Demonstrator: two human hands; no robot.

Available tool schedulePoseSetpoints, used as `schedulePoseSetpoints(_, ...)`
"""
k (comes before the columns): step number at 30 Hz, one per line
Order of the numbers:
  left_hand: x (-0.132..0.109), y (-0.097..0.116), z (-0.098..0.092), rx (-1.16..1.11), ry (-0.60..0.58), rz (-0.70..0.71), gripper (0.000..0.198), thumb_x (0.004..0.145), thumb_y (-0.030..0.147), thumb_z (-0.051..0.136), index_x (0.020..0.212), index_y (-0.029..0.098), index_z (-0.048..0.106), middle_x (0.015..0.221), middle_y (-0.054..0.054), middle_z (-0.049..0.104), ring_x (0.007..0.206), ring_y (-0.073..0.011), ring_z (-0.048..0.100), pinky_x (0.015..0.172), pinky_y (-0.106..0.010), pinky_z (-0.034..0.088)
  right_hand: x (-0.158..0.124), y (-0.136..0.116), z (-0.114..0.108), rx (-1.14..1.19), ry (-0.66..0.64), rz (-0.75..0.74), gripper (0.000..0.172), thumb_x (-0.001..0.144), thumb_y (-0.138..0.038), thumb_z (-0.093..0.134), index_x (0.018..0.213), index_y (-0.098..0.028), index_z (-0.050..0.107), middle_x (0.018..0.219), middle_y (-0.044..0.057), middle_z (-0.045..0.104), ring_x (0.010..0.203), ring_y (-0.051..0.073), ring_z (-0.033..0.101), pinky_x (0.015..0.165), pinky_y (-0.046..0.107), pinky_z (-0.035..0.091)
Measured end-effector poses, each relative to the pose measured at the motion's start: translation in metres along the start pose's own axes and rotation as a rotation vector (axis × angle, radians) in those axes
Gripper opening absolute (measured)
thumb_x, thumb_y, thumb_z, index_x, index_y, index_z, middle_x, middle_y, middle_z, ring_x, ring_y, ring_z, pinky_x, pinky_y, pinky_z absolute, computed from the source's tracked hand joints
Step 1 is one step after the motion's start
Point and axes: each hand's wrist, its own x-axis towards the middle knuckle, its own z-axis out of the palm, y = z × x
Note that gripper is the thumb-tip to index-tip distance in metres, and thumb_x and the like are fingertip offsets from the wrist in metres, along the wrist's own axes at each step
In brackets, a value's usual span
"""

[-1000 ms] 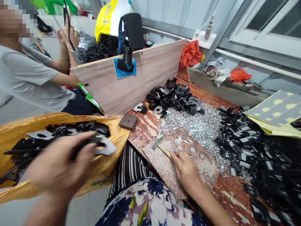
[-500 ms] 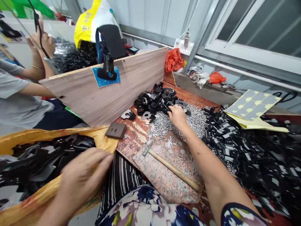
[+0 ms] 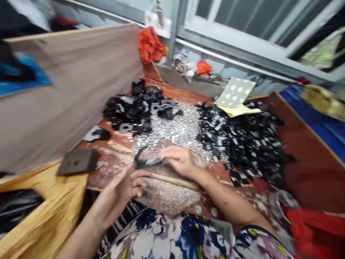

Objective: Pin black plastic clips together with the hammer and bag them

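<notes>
Both my hands meet over a speckled stone slab (image 3: 167,196) at the near edge of the worn red table (image 3: 296,154). Between them is a black metal part (image 3: 145,162), blurred by motion. My left hand (image 3: 129,183) has its fingers curled at the part's left end. At the right end, my right hand (image 3: 179,160) pinches the part. A hammer with a wooden handle (image 3: 175,181) lies on the slab just under the hands.
Behind the slab lies a heap of small silver rivets (image 3: 178,129), with piles of black parts at the back left (image 3: 140,108) and right (image 3: 242,136). A wooden board (image 3: 81,82) walls the left. A yellow sack (image 3: 40,212), a dark block (image 3: 77,162) and yellow sticker sheets (image 3: 235,95) are nearby.
My right hand drew back from the far pile of black parts to the slab. My left hand came over from the yellow sack. The view has swung to the right.
</notes>
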Motion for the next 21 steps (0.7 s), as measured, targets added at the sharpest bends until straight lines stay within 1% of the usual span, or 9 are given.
schedulePoseSetpoints(1, 0.002, 0.000, 0.007, -0.006, 0.011, -0.044, 0.049, 0.078, 0.052, 0.081, 0.117, 0.025, 0.072, 0.101, -0.008, 0.075, 0.074, -0.0210, 0.066, 0.054, -0.027, 0.053, -0.012, -0.012, 0.003, 0.019, -0.063, -0.035, 0.024, 0.097, -0.028, 0.055, 0.096, -0.029, 0.079, 0.100, -0.004, 0.080, 0.094, 0.011, 0.073, 0.091, 0.025, 0.056)
schedulePoseSetpoints(3, 0.002, -0.003, 0.017, 0.034, 0.042, -0.110, 0.041, 0.073, 0.049, 0.085, 0.103, 0.021, 0.077, 0.091, -0.006, 0.075, 0.068, -0.0197, 0.064, 0.048, -0.025, 0.051, -0.035, -0.028, 0.005, 0.016, -0.133, -0.051, 0.024, 0.096, -0.026, 0.056, 0.092, -0.032, 0.079, 0.099, -0.008, 0.080, 0.094, 0.010, 0.074, 0.094, 0.023, 0.055)
schedulePoseSetpoints(6, -0.002, -0.012, 0.023, 0.094, 0.061, -0.177, 0.034, 0.069, 0.042, 0.089, 0.092, 0.019, 0.080, 0.083, -0.006, 0.074, 0.069, -0.0205, 0.065, 0.049, -0.025, 0.053, -0.066, -0.034, -0.012, -0.133, -0.104, 0.116, 0.027, 0.095, -0.021, 0.056, 0.098, -0.035, 0.079, 0.106, -0.008, 0.080, 0.098, 0.012, 0.074, 0.095, 0.028, 0.057)
schedulePoseSetpoints(10, -0.006, -0.019, 0.019, 0.070, 0.188, -0.172, 0.034, 0.070, 0.042, 0.087, 0.096, 0.023, 0.080, 0.102, -0.007, 0.078, 0.086, -0.0268, 0.071, 0.063, -0.032, 0.062, -0.104, -0.011, -0.077, -0.488, 0.109, 0.526, 0.032, 0.100, -0.025, 0.048, 0.119, -0.026, 0.073, 0.117, 0.004, 0.077, 0.105, 0.017, 0.073, 0.092, 0.035, 0.057)
schedulePoseSetpoints(12, -0.007, -0.020, 0.019, 0.043, 0.273, -0.148, 0.029, 0.072, 0.042, 0.085, 0.094, 0.024, 0.079, 0.098, -0.004, 0.079, 0.085, -0.0259, 0.071, 0.068, -0.035, 0.064, -0.115, 0.008, -0.112, -0.682, 0.204, 0.728, 0.034, 0.103, -0.027, 0.042, 0.117, -0.020, 0.072, 0.114, 0.012, 0.077, 0.104, 0.021, 0.072, 0.090, 0.034, 0.054)
schedulePoseSetpoints(14, -0.008, -0.021, 0.024, 0.040, 0.305, -0.169, 0.028, 0.069, 0.039, 0.088, 0.091, 0.024, 0.079, 0.094, -0.003, 0.078, 0.083, -0.0248, 0.071, 0.071, -0.037, 0.065, -0.119, 0.026, -0.134, -0.842, 0.233, 0.886, 0.033, 0.103, -0.032, 0.044, 0.111, -0.016, 0.072, 0.101, 0.016, 0.077, 0.096, 0.024, 0.073, 0.084, 0.032, 0.051)
schedulePoseSetpoints(16, -0.009, -0.023, 0.030, 0.064, 0.281, -0.193, 0.034, 0.065, 0.038, 0.091, 0.092, 0.021, 0.080, 0.093, -0.004, 0.078, 0.082, -0.0239, 0.071, 0.071, -0.035, 0.065, -0.116, 0.041, -0.140, -0.948, 0.217, 0.974, 0.033, 0.101, -0.040, 0.051, 0.112, -0.015, 0.069, 0.096, 0.017, 0.076, 0.091, 0.025, 0.072, 0.078, 0.031, 0.047)
schedulePoseSetpoints(18, -0.010, -0.027, 0.036, 0.098, 0.236, -0.191, 0.040, 0.061, 0.039, 0.094, 0.093, 0.018, 0.080, 0.091, -0.005, 0.078, 0.080, -0.0229, 0.070, 0.070, -0.032, 0.063, -0.110, 0.052, -0.133, -1.006, 0.182, 0.998, 0.037, 0.097, -0.046, 0.058, 0.117, -0.016, 0.065, 0.099, 0.017, 0.074, 0.091, 0.026, 0.071, 0.075, 0.030, 0.045)
schedulePoseSetpoints(21, -0.013, -0.031, 0.036, 0.143, 0.202, -0.169, 0.046, 0.063, 0.042, 0.093, 0.101, 0.019, 0.081, 0.099, -0.007, 0.079, 0.089, -0.0253, 0.071, 0.074, -0.031, 0.061, -0.104, 0.057, -0.121, -1.034, 0.145, 0.982, 0.037, 0.094, -0.043, 0.061, 0.122, -0.019, 0.062, 0.106, 0.013, 0.074, 0.093, 0.025, 0.070, 0.073, 0.029, 0.045)
